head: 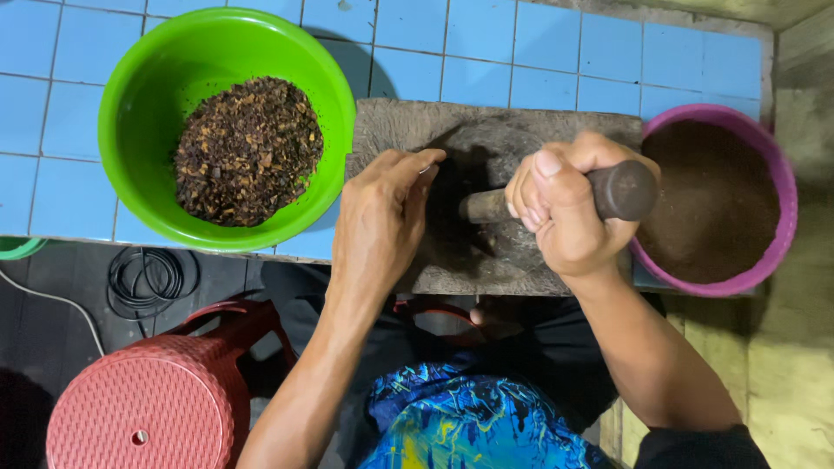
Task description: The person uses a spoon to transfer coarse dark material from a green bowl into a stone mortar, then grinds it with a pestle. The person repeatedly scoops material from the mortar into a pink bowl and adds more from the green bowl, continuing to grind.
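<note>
Pestle [608, 193] gripped in right hand [569, 213], left hand [382, 217] beside

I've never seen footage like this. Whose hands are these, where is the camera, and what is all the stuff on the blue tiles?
There is no machine here: a person works with bare hands, and the single picture comes from a camera worn on their head, looking straight down. That is why you see both forearms and the lap below.

On the blue tiled counter sits a dark stone mortar block. The right hand is wrapped around a dark pestle whose tip points into the mortar's hollow. The left hand rests on the mortar's edge, fingers at the hollow.

To the left stands a green bowl holding coarse dark brown pieces. To the right is a pink bowl of fine brown powder.

On the floor stand a red plastic stool and a coiled black cable.
</note>
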